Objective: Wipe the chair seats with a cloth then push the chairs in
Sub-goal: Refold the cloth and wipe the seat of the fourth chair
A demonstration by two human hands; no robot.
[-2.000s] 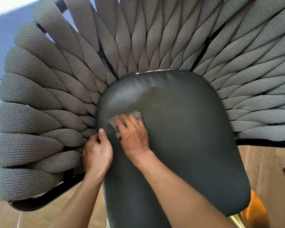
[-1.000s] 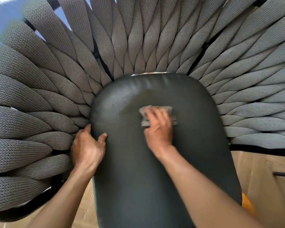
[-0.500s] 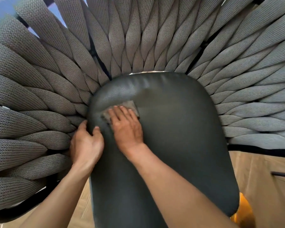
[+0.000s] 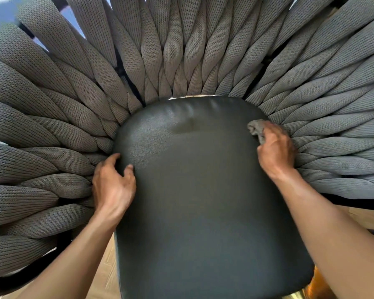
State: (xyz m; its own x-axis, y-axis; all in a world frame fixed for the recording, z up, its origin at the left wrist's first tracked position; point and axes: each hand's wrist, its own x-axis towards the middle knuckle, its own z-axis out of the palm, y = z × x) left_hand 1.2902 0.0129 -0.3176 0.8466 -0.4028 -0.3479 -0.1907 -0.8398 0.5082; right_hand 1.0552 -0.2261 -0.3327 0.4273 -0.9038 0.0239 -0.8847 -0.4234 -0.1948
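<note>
While the right hand (image 4: 275, 147) has the grey cloth (image 4: 256, 129) bunched up in its curled fingers, it's sitting right at the far right edge of the dark seat cushion (image 4: 199, 201), pretty much where the cushion meets the woven bands of the chair back (image 4: 181, 50). Most of the cloth is tucked under the hand, and only a crumpled bit pokes out on the thumb side, toward the middle of the seat. The knuckles on the other side of that grip are touching or just about touching the woven bands, can't really tell which.

Straight across the seat from the cloth, the left hand (image 4: 112, 186) is on the opposite edge of the cushion. Thumb is on top of the leather, the index finger curls over the rim next to it, and the other fingers go down into the gap between cushion and weave, so they're hidden. Looks like it's gripping the cushion edge, nothing else in it.

Between the two hands it's just bare leather, with a dull smudgy patch (image 4: 185, 127) up toward the back of the seat, off to the thumb side of the cloth hand. Below both forearms you can see bits of light wooden floor (image 4: 105, 275), and a shiny gold chair base (image 4: 311, 288) peeks out under the near right corner of the cushion.
</note>
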